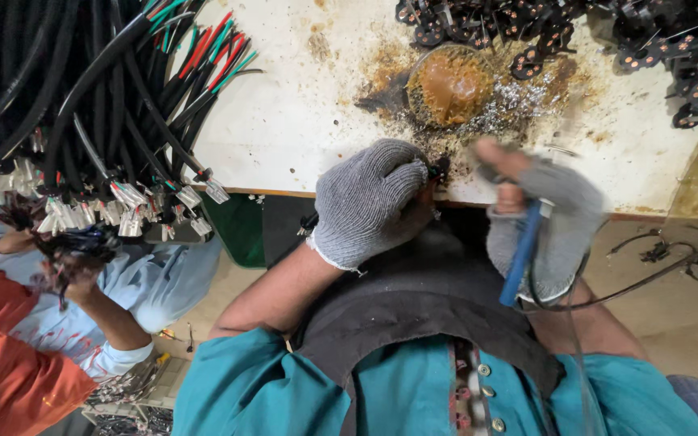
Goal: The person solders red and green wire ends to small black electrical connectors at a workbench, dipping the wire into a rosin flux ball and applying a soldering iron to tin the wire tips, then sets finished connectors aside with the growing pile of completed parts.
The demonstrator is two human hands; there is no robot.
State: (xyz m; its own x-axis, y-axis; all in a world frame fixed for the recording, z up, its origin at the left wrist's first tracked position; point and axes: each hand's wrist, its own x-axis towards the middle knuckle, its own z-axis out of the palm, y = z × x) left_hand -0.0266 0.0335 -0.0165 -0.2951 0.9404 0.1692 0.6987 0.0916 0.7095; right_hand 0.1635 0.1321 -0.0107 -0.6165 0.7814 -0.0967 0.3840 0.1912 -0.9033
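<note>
My left hand [365,202], in a grey knit glove, is closed on a small black part [439,168] pressed against the front edge of the white table [284,121]. To its right, my right hand [563,214], also gloved and blurred by motion, grips a blue-handled soldering iron [523,257]. The iron's tip is hidden behind the fingers, close to the black part. A dark cord [648,278] runs from the blue handle off to the right.
A round tin of brown paste [450,85] sits amid stains and solder bits just beyond my hands. Several black round connectors [664,48] lie at the back right. A thick bundle of black cables [107,105] hangs at left, above a co-worker's arm [115,319].
</note>
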